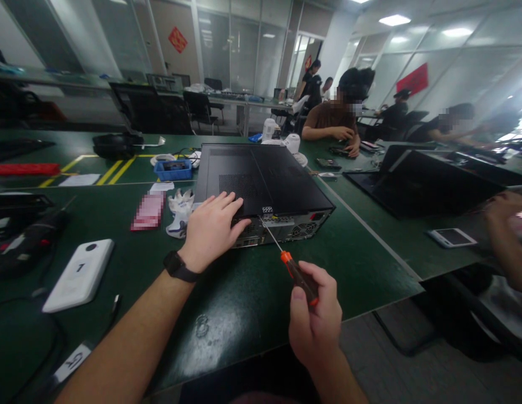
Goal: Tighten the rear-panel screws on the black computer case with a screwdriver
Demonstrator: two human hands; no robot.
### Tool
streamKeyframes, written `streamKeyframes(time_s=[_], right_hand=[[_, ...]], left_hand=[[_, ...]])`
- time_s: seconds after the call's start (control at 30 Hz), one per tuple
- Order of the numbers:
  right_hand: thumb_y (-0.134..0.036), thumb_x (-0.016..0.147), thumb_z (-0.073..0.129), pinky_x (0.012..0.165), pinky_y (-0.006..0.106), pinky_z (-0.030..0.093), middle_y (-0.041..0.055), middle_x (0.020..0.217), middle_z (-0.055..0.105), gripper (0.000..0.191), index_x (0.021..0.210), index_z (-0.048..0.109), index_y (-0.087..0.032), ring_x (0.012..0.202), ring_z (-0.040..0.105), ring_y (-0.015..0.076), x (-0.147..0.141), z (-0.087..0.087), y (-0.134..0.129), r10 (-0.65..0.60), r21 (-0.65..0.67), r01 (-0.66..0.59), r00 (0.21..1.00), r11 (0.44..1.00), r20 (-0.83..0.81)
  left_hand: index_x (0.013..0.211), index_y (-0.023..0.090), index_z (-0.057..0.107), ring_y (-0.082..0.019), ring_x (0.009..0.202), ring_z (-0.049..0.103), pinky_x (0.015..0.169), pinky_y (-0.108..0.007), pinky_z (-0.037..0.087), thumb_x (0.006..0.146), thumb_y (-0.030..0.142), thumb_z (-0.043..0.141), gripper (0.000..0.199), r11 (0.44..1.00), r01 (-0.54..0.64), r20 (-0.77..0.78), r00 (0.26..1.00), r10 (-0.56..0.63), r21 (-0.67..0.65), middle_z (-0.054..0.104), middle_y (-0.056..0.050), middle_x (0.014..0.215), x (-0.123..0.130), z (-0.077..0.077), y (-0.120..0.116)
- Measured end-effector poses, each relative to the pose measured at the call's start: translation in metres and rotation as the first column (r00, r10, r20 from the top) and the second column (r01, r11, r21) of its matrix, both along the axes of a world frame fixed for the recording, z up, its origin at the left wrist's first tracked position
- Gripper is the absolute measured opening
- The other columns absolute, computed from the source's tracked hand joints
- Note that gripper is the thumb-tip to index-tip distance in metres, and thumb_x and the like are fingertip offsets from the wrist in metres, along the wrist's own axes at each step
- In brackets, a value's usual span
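Note:
A black computer case lies flat on the green table, its rear panel with a fan grille facing me. My left hand rests on the near left corner of its top, fingers stretched out. In my right hand is a screwdriver with a dark and orange handle, gripped from the near side. Its thin shaft points up and left, and the tip meets the upper edge of the rear panel. Whether it sits in a screw is too small to tell. A crumpled white glove lies just left of the case.
A blue tray and a pink packet lie left of the case. Closer in are a white power bank and cables. White bottles stand behind. On the right are a phone, a black panel and a co-worker's arm.

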State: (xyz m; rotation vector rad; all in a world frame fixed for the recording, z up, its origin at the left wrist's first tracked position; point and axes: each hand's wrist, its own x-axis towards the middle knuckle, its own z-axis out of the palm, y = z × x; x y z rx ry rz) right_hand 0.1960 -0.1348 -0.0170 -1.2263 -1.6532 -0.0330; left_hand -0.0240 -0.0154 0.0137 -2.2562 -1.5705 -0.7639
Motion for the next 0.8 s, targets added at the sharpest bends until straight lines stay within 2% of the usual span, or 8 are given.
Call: streamKeyframes(time_s=[0.07, 0.13, 0.23, 0.33, 0.43, 0.57, 0.67, 0.8], right_hand=[[-0.023, 0.097, 0.051, 0.073, 0.033, 0.062, 0.008, 0.099, 0.071, 0.026, 0.122, 0.058, -0.018, 0.084, 0.073, 0.0191, 0.0001, 0.0012, 0.0014, 0.001, 0.051, -0.002, 1.0, 0.999, 0.023], [-0.021, 0.098, 0.052, 0.073, 0.031, 0.062, 0.0071, 0.098, 0.072, 0.025, 0.121, 0.058, -0.019, 0.083, 0.074, 0.0182, 0.0014, -0.0002, 0.0034, -0.005, 0.067, 0.003, 0.999, 0.998, 0.038], [-0.02, 0.101, 0.049, 0.066, 0.028, 0.061, 0.0056, 0.095, 0.075, 0.024, 0.122, 0.059, -0.02, 0.074, 0.074, 0.0163, 0.004, -0.0036, 0.0046, -0.006, 0.021, 0.006, 1.0, 1.0, 0.021], [-0.023, 0.1, 0.049, 0.067, 0.03, 0.062, 0.0077, 0.098, 0.074, 0.027, 0.125, 0.058, -0.019, 0.079, 0.075, 0.0185, 0.0042, -0.0029, 0.0033, -0.013, -0.016, 0.013, 1.0, 1.0, 0.013], [-0.023, 0.096, 0.053, 0.072, 0.032, 0.063, 0.0086, 0.101, 0.072, 0.029, 0.124, 0.057, -0.018, 0.084, 0.074, 0.0196, 0.0023, -0.0003, 0.0026, -0.025, 0.034, 0.024, 0.999, 0.999, 0.031], [-0.021, 0.098, 0.054, 0.072, 0.029, 0.062, 0.0057, 0.097, 0.074, 0.023, 0.121, 0.059, -0.021, 0.08, 0.075, 0.0172, 0.0019, -0.0022, 0.0045, -0.019, 0.076, 0.016, 0.999, 0.997, 0.039], [-0.022, 0.1, 0.051, 0.07, 0.029, 0.062, 0.0047, 0.094, 0.074, 0.023, 0.121, 0.06, -0.021, 0.076, 0.074, 0.0162, 0.0029, -0.0023, 0.0051, -0.001, 0.025, 0.001, 1.0, 1.0, 0.008], [-0.025, 0.096, 0.054, 0.074, 0.032, 0.063, 0.0079, 0.099, 0.071, 0.026, 0.12, 0.059, -0.018, 0.084, 0.073, 0.019, 0.002, 0.0031, 0.0041, -0.001, 0.015, 0.0, 1.0, 1.0, 0.026]], left_hand=[[0.133, 0.015, 0.067, -0.033, 0.134, 0.061, 0.115, -0.051, 0.047, 0.098, 0.044, 0.064, 0.046, 1.0, -0.001, -0.002, 1.0, 0.001, 0.003, 0.066, -0.015, 0.143, -0.0002, -0.0001, 0.0001], [0.133, 0.015, 0.067, -0.033, 0.134, 0.061, 0.115, -0.05, 0.047, 0.098, 0.044, 0.063, 0.046, 1.0, -0.003, -0.005, 1.0, 0.003, 0.004, 0.066, -0.014, 0.143, -0.0003, -0.0004, 0.0003], [0.133, 0.015, 0.067, -0.033, 0.135, 0.061, 0.116, -0.05, 0.047, 0.098, 0.044, 0.063, 0.046, 1.0, -0.001, -0.005, 1.0, 0.001, 0.004, 0.066, -0.014, 0.143, -0.0004, -0.0011, 0.0006], [0.134, 0.016, 0.067, -0.033, 0.135, 0.061, 0.116, -0.05, 0.047, 0.098, 0.044, 0.064, 0.046, 1.0, 0.003, 0.002, 1.0, -0.003, -0.001, 0.065, -0.014, 0.144, -0.0002, -0.0015, 0.0007], [0.134, 0.016, 0.067, -0.033, 0.136, 0.06, 0.116, -0.05, 0.046, 0.097, 0.045, 0.064, 0.046, 1.0, 0.0, 0.003, 1.0, 0.0, -0.008, 0.065, -0.014, 0.143, -0.0002, -0.0014, 0.0008], [0.134, 0.015, 0.067, -0.034, 0.135, 0.06, 0.116, -0.05, 0.046, 0.097, 0.045, 0.064, 0.047, 1.0, 0.002, -0.005, 1.0, -0.002, -0.005, 0.065, -0.014, 0.144, -0.0003, -0.0017, 0.0011], [0.133, 0.015, 0.067, -0.034, 0.135, 0.06, 0.116, -0.05, 0.046, 0.098, 0.044, 0.064, 0.046, 1.0, 0.003, -0.003, 1.0, -0.003, -0.001, 0.065, -0.014, 0.144, -0.0006, -0.0019, 0.0011], [0.134, 0.014, 0.067, -0.034, 0.135, 0.06, 0.116, -0.05, 0.046, 0.098, 0.044, 0.063, 0.047, 1.0, 0.007, 0.001, 1.0, -0.007, -0.002, 0.065, -0.015, 0.144, -0.001, -0.0019, 0.0007]])
